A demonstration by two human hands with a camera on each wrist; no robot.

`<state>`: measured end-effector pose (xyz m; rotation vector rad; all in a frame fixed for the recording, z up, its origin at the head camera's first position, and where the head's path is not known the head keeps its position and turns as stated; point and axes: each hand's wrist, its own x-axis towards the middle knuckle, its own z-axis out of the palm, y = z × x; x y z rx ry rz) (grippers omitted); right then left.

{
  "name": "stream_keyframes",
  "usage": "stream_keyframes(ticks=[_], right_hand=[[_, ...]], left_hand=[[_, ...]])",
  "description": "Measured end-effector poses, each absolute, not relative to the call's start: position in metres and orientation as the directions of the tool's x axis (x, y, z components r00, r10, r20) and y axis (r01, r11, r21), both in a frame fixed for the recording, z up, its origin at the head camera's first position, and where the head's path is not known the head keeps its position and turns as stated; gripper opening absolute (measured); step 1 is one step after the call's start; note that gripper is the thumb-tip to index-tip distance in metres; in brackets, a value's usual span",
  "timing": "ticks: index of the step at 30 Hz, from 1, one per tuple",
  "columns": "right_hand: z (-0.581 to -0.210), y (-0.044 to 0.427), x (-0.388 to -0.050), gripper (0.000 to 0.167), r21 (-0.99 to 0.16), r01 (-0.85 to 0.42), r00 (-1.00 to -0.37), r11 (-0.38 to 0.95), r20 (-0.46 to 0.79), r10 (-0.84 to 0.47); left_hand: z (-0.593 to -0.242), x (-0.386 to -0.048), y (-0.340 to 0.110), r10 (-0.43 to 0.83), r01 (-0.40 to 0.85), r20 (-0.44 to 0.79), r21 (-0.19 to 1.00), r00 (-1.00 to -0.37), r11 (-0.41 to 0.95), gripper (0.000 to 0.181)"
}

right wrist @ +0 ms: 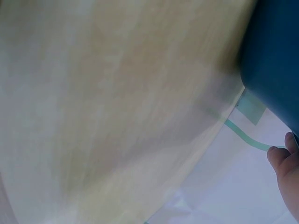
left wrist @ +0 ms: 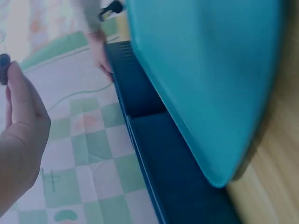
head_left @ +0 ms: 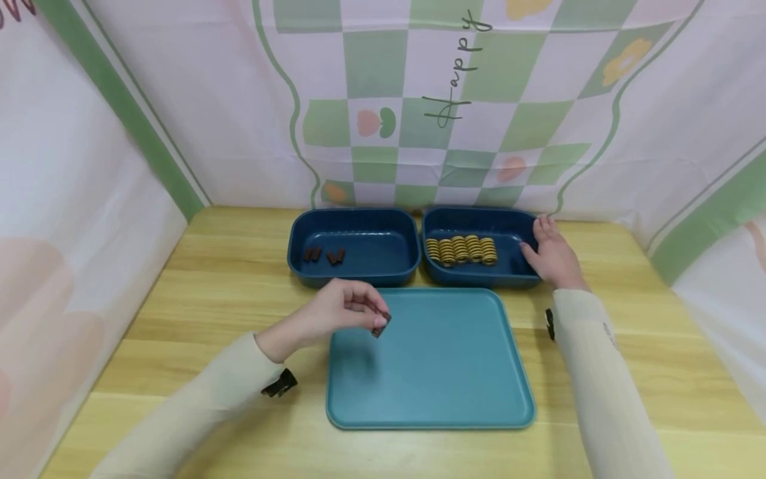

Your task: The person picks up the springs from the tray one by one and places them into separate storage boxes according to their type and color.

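Note:
My left hand (head_left: 350, 309) pinches a small dark brown stick-shaped piece (head_left: 381, 324) between thumb and fingers, above the left part of a teal tray (head_left: 443, 372). In the left wrist view the piece (left wrist: 4, 67) shows a round dark end. Several similar brown pieces (head_left: 324, 255) lie in the left blue box (head_left: 383, 263). My right hand (head_left: 553, 256) grips the right-hand rim of the right blue box (head_left: 514, 279), its thumb on the inner side. Inside that box, rows of round yellow-and-dark ridged pieces (head_left: 461, 250) stand stacked towards the left.
Both boxes stand side by side behind the tray on a wooden table (head_left: 227, 286). Close behind them hangs a checked cloth (head_left: 383, 159). Further cloth panels (head_left: 78, 266) border the table at left and right.

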<state>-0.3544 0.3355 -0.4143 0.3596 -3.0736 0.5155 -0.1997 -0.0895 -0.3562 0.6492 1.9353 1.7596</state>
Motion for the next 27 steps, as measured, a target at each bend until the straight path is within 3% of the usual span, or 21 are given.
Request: stream_keyframes(ticks=[6, 13, 21, 27], right_hand=[[-0.413, 0.333, -0.353, 0.069, -0.328, -0.224, -0.974, 0.918, 0.043, -0.222], [-0.413, 0.334, -0.352, 0.069, -0.331, -0.219, -0.975, 0.918, 0.039, -0.218], [-0.413, 0.335, -0.352, 0.069, -0.333, -0.215, -0.976, 0.918, 0.043, -0.213], [-0.412, 0.334, -0.352, 0.069, -0.334, -0.218, -0.975, 0.917, 0.043, -0.216]], left_hand=[[-0.352, -0.207, -0.094, 0.558, -0.247, -0.121, 0.957, -0.821, -0.155, 0.012], [-0.352, -0.209, -0.094, 0.561, -0.336, -0.136, 0.902, -0.816, -0.270, 0.021], [-0.354, -0.217, -0.092, 0.462, -0.262, -0.166, 0.953, -0.871, -0.152, 0.010], [-0.360, -0.245, -0.098, 0.303, -0.189, -0.179, 0.982, -0.936, -0.005, 0.017]])
